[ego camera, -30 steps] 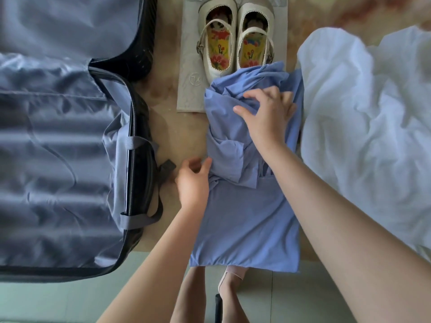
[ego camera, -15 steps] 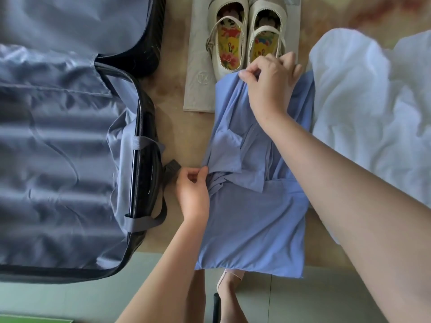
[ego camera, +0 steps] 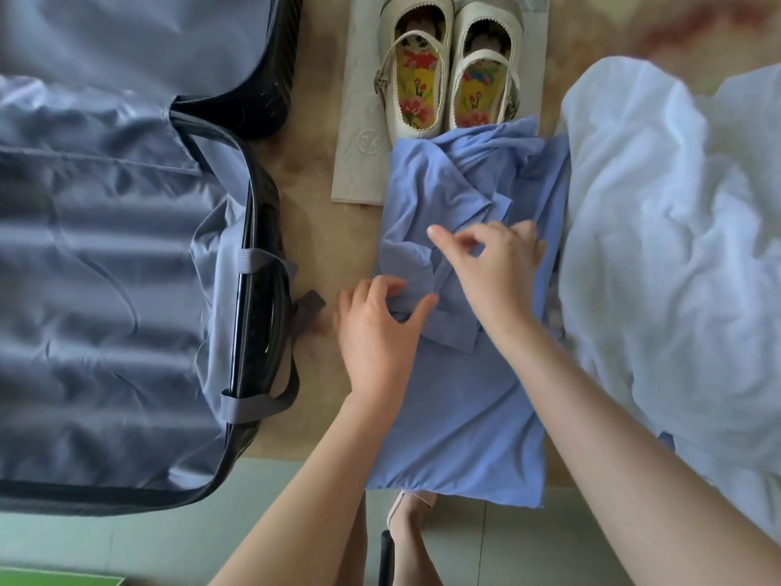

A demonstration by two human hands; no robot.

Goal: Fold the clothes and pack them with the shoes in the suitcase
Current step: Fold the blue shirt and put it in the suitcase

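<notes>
Blue fabric: the shirt [ego camera: 465,416] is lying part-folded on the table [ego camera: 312,184], between the open suitcase [ego camera: 105,289] at left and a crumpled white garment [ego camera: 676,247] at right. Its far end is overlapping the heels of the cream shoes [ego camera: 448,78], which are sitting on a pale bag [ego camera: 359,162]. The left hand [ego camera: 376,332] is pinching a fold at the shirt's left edge. The right hand [ego camera: 494,268] is lying over the shirt's middle, fingers curled; cannot tell if it is gripping cloth.

— Bright enough?
— Soft, even light; a faint shadow just right of the suitcase [ego camera: 262,289]; its lining shines; the white cloth [ego camera: 676,247] glares pale.
— Sharp?
— The right hand [ego camera: 498,264] smears slightly; the edges bow.
</notes>
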